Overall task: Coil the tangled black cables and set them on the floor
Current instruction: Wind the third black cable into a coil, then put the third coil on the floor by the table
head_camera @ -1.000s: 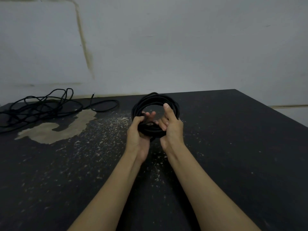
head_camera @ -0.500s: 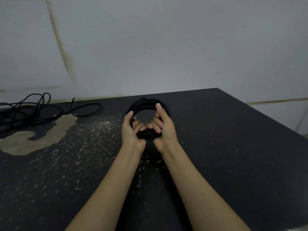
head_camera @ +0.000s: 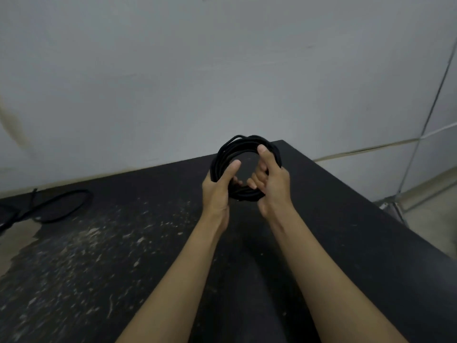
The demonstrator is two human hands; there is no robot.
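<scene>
A black cable wound into a round coil [head_camera: 237,147] stands upright in both my hands, above the dark table [head_camera: 321,206]. My left hand [head_camera: 217,186] grips the coil's left side, thumb lying across its front. My right hand [head_camera: 272,184] grips the right side, thumb up along the rim and fingers curled through the hole. The coil's lower part is partly hidden by my fingers. A second black cable [head_camera: 59,206] lies loose and tangled at the table's far left, running out of view.
The table's left half is scuffed with pale scratches and a bare patch [head_camera: 17,238]. A grey wall [head_camera: 222,70] stands right behind the table. Beyond the table's right edge, pale floor [head_camera: 430,226] shows near a corner.
My view has swung to the right, so the tangled cable has slid to the left edge. Both hands still hold the coil, now raised slightly and farther toward the table's right end.
</scene>
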